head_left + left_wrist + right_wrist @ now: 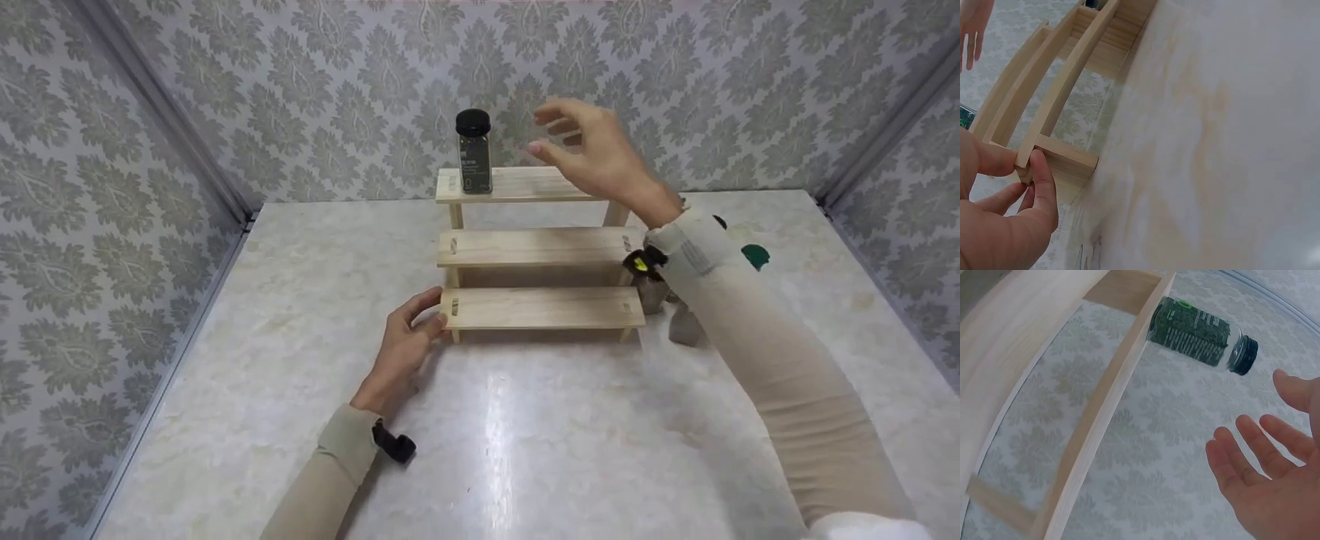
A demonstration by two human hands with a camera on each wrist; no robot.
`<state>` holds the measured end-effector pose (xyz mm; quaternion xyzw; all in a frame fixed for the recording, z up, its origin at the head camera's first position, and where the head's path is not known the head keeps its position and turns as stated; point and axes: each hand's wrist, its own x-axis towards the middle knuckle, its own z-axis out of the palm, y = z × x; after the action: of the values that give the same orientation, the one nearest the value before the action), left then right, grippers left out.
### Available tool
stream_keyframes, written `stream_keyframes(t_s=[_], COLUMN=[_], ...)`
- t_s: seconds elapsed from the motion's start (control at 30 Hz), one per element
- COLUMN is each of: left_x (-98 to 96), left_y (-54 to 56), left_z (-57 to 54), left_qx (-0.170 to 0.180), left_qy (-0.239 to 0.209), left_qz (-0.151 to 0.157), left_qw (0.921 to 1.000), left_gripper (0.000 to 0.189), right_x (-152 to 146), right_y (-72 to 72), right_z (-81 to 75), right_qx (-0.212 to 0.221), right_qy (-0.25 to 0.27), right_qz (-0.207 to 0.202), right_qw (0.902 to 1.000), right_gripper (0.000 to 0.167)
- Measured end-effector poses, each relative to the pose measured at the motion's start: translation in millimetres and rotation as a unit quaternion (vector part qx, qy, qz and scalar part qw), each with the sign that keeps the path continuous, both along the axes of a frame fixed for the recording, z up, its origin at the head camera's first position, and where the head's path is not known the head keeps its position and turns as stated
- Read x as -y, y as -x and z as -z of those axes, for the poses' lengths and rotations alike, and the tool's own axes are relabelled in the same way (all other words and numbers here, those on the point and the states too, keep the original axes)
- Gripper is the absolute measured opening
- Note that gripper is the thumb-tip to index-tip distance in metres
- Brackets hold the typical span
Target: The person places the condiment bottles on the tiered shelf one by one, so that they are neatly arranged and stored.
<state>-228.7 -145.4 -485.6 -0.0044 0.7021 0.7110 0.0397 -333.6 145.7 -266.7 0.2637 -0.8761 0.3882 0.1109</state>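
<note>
A three-step wooden rack stands on the table. My left hand pinches the left end of its lowest step; in the left wrist view, thumb and fingers of the left hand close round that corner. On the left part of the top step, a spice jar with a black cap stands upright; the right wrist view shows green flakes inside the jar. My right hand hovers above the top step, right of the jar and apart from it, fingers loosely spread. Nothing lies in the right hand.
Right of the rack, partly hidden under my right forearm, are several more jars, among them one with a black and yellow cap and one with a green lid. Patterned walls enclose the marbled table at the back and sides.
</note>
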Motion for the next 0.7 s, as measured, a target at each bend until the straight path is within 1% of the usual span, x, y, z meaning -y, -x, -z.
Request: stream_keyframes(t_s=[0.07,0.2,0.3,0.37,0.43,0.6,0.7], left_x=[0.3,0.6,1.3,2.2,2.7,3.0,2.8], left_y=[1.6,2.5,1.4,1.4,1.4,0.6,0.2], left_z=[0.2,1.4,2.5,4.0,4.7,3.8,2.6], left_qx=[-0.002,-0.005,-0.008,-0.016,-0.025,-0.032,-0.032], left_qy=[0.000,0.003,0.009,0.015,0.012,0.012,0.020], left_qz=[-0.003,0.000,0.007,0.012,0.019,0.022,0.019], left_qw=[1.0000,1.0000,0.9999,0.9997,0.9994,0.9992,0.9991], left_gripper=[0.051,0.052,0.052,0.052,0.053,0.052,0.052], right_x=[-14,-43,-63,-76,-87,-114,-130], right_y=[-8.3,-24.6,-36.9,-45.6,-54.1,-75.9,-88.1], right_z=[2.3,11.7,22.1,28.6,34.6,48.9,60.3], right_qx=[-0.006,-0.012,-0.010,-0.010,-0.012,-0.027,-0.036], right_qy=[-0.004,-0.007,-0.007,-0.006,-0.006,-0.020,-0.014], right_qz=[-0.002,-0.006,-0.009,-0.012,-0.010,0.019,0.030], right_qw=[1.0000,0.9999,0.9999,0.9999,0.9999,0.9993,0.9988], right_gripper=[0.047,0.046,0.044,0.043,0.042,0.043,0.042])
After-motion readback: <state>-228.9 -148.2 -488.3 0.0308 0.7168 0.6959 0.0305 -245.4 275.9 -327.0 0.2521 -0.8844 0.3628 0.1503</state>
